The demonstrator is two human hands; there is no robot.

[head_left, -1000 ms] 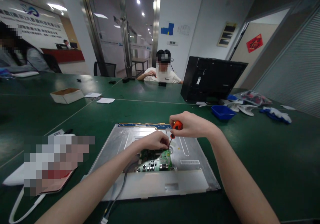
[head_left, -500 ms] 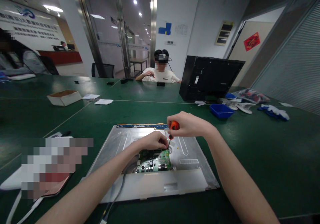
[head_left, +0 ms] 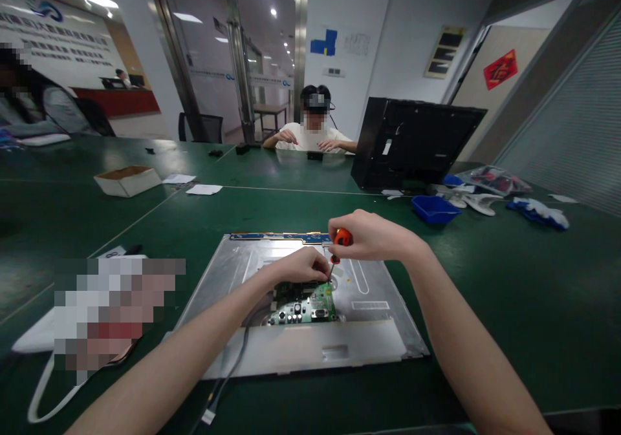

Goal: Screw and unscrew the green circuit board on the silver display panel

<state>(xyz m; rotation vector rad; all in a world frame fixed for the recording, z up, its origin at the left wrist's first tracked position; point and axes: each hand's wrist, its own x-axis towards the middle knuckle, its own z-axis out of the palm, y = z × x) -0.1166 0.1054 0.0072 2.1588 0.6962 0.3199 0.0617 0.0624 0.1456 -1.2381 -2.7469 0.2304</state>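
Note:
My right hand (head_left: 361, 236) is wrapped round the orange handle of a screwdriver (head_left: 344, 237), whose shaft points down at the top right corner of a green circuit board (head_left: 303, 306). Beside the tip, my left hand (head_left: 305, 265) has its fingers pinched together; what they hold, if anything, is too small to make out. The board is on the metal back of a flat display panel (head_left: 373, 296), which lies on the table. Along the panel's far edge runs a narrow blue circuit strip (head_left: 272, 236). A grey cable (head_left: 241, 351) passes under my left forearm to a white plug.
A black monitor housing (head_left: 412, 147) stands at the back right, near a blue tray (head_left: 435, 209) and gloves (head_left: 538, 212). An open cardboard box (head_left: 127, 181) sits far left. A blurred-out item with a white cable (head_left: 41, 390) lies left. A person (head_left: 313, 128) sits opposite.
The view has shifted slightly. Both my hands keep their places at the board's corner, with the screwdriver still upright there. The person opposite now shows a second hand at the table.

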